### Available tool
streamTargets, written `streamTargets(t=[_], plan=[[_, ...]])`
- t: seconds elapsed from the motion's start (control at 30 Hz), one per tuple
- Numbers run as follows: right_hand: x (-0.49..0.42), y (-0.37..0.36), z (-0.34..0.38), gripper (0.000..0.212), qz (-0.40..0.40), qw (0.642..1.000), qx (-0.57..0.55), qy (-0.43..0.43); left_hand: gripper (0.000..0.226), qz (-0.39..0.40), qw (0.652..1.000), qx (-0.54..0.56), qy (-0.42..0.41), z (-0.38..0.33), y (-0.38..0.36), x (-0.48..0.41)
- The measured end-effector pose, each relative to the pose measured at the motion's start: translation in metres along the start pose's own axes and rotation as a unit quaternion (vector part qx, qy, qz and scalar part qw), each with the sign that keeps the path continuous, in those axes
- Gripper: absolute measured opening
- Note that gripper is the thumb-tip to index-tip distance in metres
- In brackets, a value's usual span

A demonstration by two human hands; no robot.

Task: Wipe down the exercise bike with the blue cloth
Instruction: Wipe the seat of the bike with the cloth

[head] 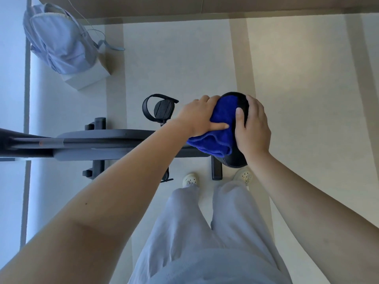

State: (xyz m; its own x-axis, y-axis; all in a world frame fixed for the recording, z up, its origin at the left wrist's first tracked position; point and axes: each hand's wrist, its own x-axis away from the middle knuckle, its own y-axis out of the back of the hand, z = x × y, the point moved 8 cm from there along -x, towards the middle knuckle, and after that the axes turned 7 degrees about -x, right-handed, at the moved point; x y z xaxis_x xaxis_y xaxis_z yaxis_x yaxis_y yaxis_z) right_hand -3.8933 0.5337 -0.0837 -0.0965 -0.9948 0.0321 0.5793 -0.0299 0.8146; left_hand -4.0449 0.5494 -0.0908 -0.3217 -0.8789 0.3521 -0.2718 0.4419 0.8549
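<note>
I look straight down on a dark grey exercise bike (pixel 98 140) that runs left to right below me. Its black saddle (pixel 235 160) is at the right end. A folded blue cloth (pixel 217 128) lies over the saddle. My left hand (pixel 200 115) presses on the cloth's left side, fingers curled over its far edge. My right hand (pixel 252 128) rests on the cloth's right side and on the saddle, thumb on the fabric. Most of the saddle is hidden under the cloth and my hands.
A black pedal with a strap (pixel 160 108) sticks out on the bike's far side. A pale blue backpack (pixel 57 39) sits on a white box (pixel 88 78) at the upper left. My legs and white shoes (pixel 190 180) stand close to the bike's near side.
</note>
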Motion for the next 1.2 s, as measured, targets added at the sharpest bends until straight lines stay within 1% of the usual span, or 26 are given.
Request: streamTargets(t=[0.13,0.2,0.3,0.37,0.47,0.57,0.7,0.77,0.83,0.9,1.0,1.07,1.2], plan=[[0.001,0.0,-0.002,0.066,0.008,1.0,-0.024,-0.001,0.081,-0.037,0.999,-0.015,0.019,0.016,-0.002,0.028],[0.001,0.0,-0.003,0.067,0.01,1.0,-0.027,-0.005,0.083,-0.044,0.998,-0.021,0.029,0.031,-0.002,0.047],[0.0,-0.001,-0.002,0.068,0.012,0.999,-0.035,-0.008,0.086,-0.035,0.997,0.023,0.066,0.058,-0.003,0.069],[0.0,-0.001,-0.002,0.069,0.009,0.999,-0.033,-0.01,0.085,-0.021,0.996,0.04,0.077,0.061,-0.005,0.069],[-0.001,-0.001,-0.001,0.07,0.003,1.0,-0.025,-0.009,0.082,-0.01,0.998,-0.029,0.047,0.044,-0.001,0.052],[-0.002,-0.001,-0.002,0.069,0.004,0.999,-0.034,-0.008,0.085,-0.022,0.994,-0.105,0.015,0.014,0.002,0.028],[0.0,0.002,-0.003,0.067,0.004,0.998,-0.069,0.005,0.086,-0.064,0.988,-0.138,0.034,-0.019,0.002,0.001],[0.0,0.001,-0.005,0.067,0.015,0.995,-0.101,0.002,0.088,-0.074,0.989,-0.122,0.044,-0.019,0.0,0.0],[0.0,0.001,-0.008,0.062,0.027,0.991,-0.132,-0.005,0.091,-0.083,0.993,-0.084,0.03,-0.016,-0.001,0.009],[0.002,0.003,-0.008,0.054,0.031,0.99,-0.14,0.006,0.094,-0.093,0.994,-0.057,-0.004,-0.014,-0.001,0.024],[0.011,0.016,0.01,0.04,-0.008,0.992,-0.097,0.081,0.098,-0.131,0.988,-0.068,-0.037,-0.006,-0.003,0.052],[0.02,0.019,0.025,0.033,-0.026,0.991,-0.053,0.12,0.098,-0.148,0.985,-0.087,-0.029,0.0,-0.009,0.069],[0.026,0.009,0.041,0.015,0.013,0.992,-0.016,0.125,0.1,-0.15,0.984,-0.097,-0.008,-0.005,-0.011,0.077]])
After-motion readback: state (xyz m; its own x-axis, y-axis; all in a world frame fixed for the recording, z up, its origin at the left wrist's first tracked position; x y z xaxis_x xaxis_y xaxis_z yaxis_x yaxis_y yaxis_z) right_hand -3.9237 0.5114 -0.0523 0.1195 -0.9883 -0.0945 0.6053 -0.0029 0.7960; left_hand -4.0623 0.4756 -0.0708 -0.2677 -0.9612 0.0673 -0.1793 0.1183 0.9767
